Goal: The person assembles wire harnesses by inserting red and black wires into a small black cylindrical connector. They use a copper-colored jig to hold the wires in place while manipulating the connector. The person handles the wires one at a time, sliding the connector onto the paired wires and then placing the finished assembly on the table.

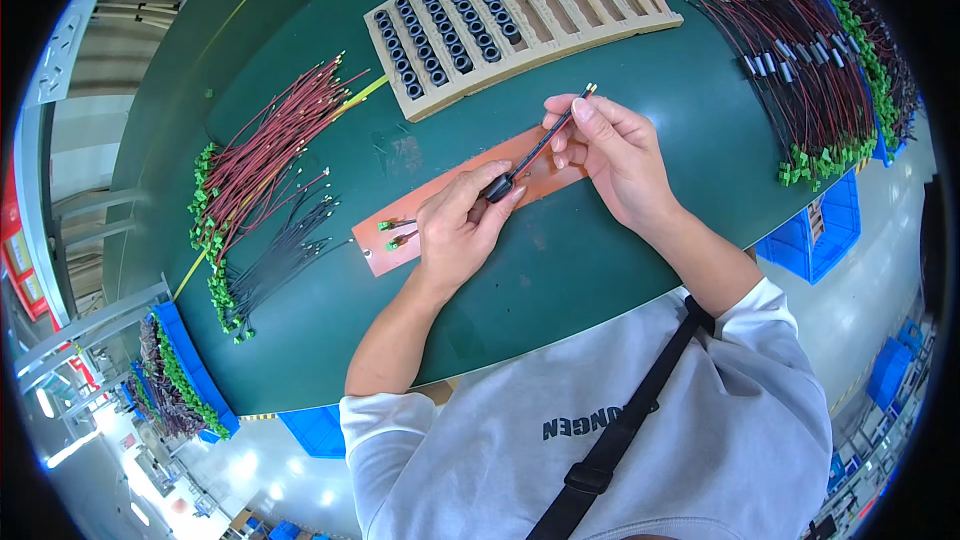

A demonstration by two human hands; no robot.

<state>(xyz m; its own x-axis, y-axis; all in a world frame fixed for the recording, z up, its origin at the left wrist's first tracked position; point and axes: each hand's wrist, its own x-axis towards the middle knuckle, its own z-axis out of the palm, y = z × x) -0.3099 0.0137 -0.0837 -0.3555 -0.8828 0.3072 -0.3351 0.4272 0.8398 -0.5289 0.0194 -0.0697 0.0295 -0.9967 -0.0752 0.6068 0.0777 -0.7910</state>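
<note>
The person works over an orange board (548,180). The left hand (462,220), above the board's middle, curls its fingers and thumb round a black cylinder (497,188); the right hand (620,145), above the board's right end, pinches a red-and-black wire pair (545,145) near its pale tips, its other fingers loosely bent. The pair runs to the cylinder; whether it is fully threaded cannot be told. Two green plugs (391,236) lie on the board's left end.

The piece in hand looks part-done. Left of the board, red wires (285,120) and black wires (280,240) lie sorted by colour, seemingly unworked. Well to its right, a mixed pile (785,110) bears silvery sleeves (783,71) and looks further along. Beyond the board, a tray (530,58) holds black rings (441,22) in its left slots, so plenty seems left.
</note>
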